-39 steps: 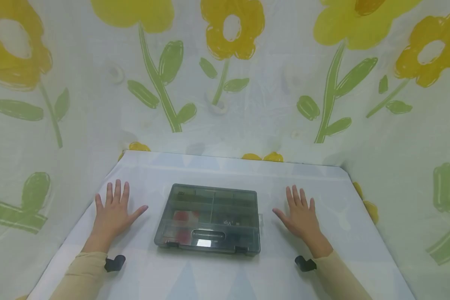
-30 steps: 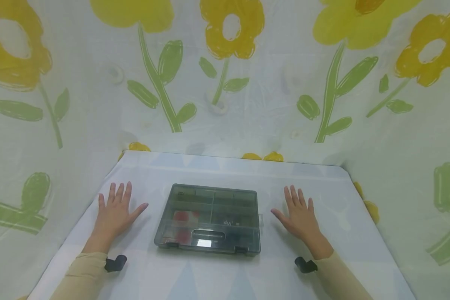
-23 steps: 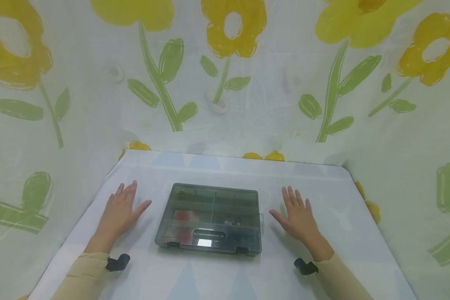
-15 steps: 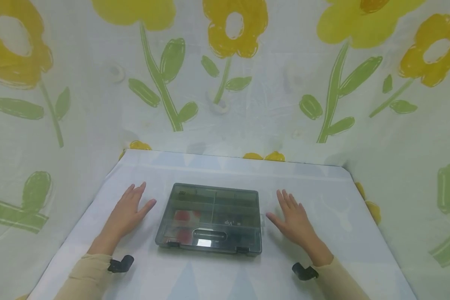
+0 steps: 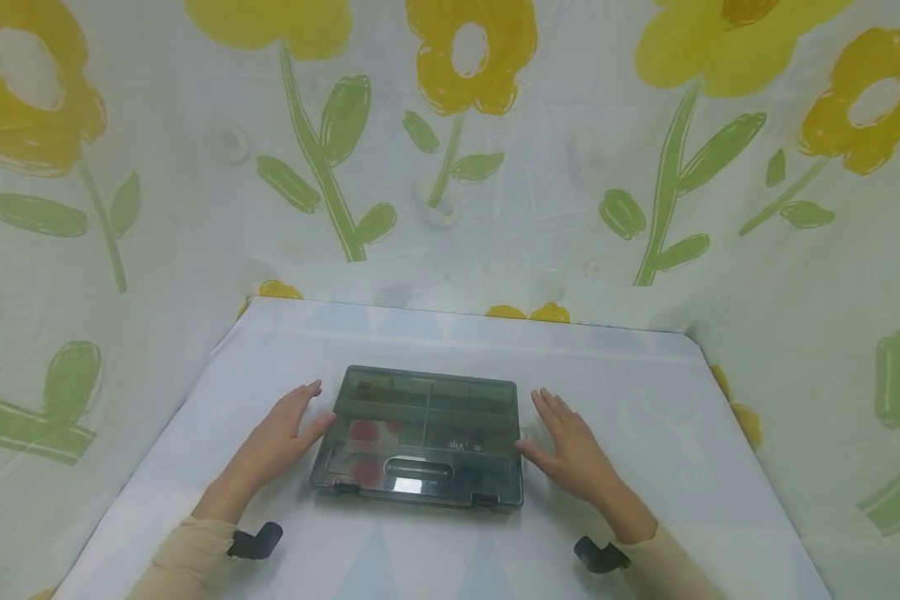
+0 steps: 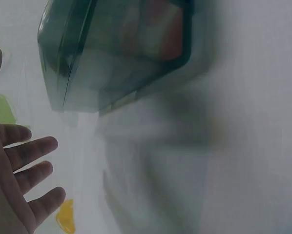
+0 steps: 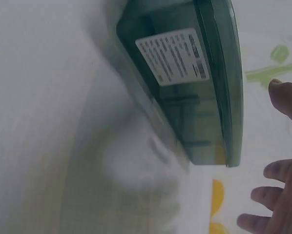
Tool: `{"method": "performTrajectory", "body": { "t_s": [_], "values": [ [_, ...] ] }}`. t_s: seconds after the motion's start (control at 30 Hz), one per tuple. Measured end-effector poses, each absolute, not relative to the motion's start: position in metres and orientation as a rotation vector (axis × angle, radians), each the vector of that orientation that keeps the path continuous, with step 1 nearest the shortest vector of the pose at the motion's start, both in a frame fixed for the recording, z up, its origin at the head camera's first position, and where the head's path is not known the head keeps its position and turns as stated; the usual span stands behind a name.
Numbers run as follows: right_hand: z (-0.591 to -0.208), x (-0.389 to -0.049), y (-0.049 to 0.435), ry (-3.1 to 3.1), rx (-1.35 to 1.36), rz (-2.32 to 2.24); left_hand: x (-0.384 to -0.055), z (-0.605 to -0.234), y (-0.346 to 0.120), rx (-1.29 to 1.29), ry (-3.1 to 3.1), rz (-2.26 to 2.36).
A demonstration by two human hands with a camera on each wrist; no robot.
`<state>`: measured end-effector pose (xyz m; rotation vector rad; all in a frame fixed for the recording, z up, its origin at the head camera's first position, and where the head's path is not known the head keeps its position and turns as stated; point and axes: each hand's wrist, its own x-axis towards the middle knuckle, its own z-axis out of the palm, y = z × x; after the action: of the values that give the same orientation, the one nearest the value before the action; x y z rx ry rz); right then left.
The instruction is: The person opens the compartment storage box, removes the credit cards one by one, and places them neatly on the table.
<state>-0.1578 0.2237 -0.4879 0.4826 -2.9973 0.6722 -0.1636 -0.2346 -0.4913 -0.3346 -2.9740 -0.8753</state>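
A translucent grey-green plastic storage box (image 5: 461, 417) with inner dividers lies flat on the table, its lid down. Through the lid show a red-and-white patterned piece (image 5: 372, 433) and a dark part with white lettering. At the box's left side is my left hand (image 5: 273, 446), fingers extended and thumb close to the edge. My right hand (image 5: 573, 450) is at the right side, its thumb near that edge. In both wrist views the fingers stand apart from the box walls. A white printed label (image 7: 174, 57) is on the box's right wall.
The white table (image 5: 420, 550) has pale blue triangles and a faint deer-head print at right. Curtains (image 5: 532, 242) with yellow flowers enclose the back and sides. A black wrist mount (image 5: 257, 542) sits at my left cuff, another black mount (image 5: 600, 556) at my right.
Both hands have moved inward toward the box from either side, and the left hand has turned more onto its edge. The box has stayed in place.
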Motion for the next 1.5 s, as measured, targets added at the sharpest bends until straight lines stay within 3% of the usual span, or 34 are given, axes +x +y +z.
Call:
{"method": "performTrajectory", "body": {
  "t_s": [0.77, 1.5],
  "values": [
    [-0.496, -0.14, 0.2, -2.969, 0.787, 0.906, -0.149, -0.51, -0.212, -0.445, -3.036, -1.05],
    [-0.502, -0.138, 0.192, -2.994, 0.858, 0.908, -0.146, -0.518, -0.208, -0.488, -3.01, -1.227]
  ]
}}
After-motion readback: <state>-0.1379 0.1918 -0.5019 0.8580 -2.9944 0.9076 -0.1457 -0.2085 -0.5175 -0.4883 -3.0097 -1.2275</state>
